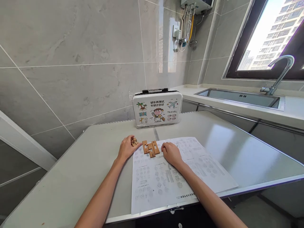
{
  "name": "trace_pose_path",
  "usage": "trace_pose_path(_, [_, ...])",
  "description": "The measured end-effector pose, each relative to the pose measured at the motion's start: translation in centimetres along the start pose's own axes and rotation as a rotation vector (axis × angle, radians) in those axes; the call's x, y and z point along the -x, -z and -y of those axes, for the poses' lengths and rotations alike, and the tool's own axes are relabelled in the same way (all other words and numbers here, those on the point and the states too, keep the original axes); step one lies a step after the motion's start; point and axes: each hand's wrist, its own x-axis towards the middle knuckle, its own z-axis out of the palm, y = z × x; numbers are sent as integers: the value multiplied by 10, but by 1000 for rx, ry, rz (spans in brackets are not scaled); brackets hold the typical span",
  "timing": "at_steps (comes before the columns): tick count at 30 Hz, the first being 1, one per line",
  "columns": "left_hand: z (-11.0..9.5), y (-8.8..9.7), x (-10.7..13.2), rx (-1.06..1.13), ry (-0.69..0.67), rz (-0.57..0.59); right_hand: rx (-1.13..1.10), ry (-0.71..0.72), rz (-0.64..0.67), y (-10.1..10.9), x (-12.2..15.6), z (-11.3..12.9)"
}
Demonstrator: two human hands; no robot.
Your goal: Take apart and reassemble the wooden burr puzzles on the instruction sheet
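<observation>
Left hand (126, 148) is holding wooden puzzle pieces (134, 142), ideally lightly, while right hand (172, 154) is resting curled, contents unclear.

A pale table (83, 164) carries a printed paper sheet (163, 193) and, behind it, an upright white case (147, 109).
</observation>
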Motion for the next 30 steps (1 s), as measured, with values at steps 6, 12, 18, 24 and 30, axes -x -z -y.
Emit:
trace_pose_path(6, [-18, 0, 2, 10, -84, -106, -96, 3, -13, 2, 1, 1])
trace_pose_path(12, [-61, 0, 15, 91, -299, -112, -615, 36, 31, 5, -2, 14])
trace_pose_path(18, [-97, -6, 34, 168, -519, -63, -1030, -35, 411, 15, 2, 23])
trace_pose_path(24, [-112, -14, 47, 270, -580, -36, -1095, 4, 604, 20, 7, 22])
trace_pose_path(30, [-116, -12, 49, 371, -525, 122, -1191, -110, 507, 14, 5, 19])
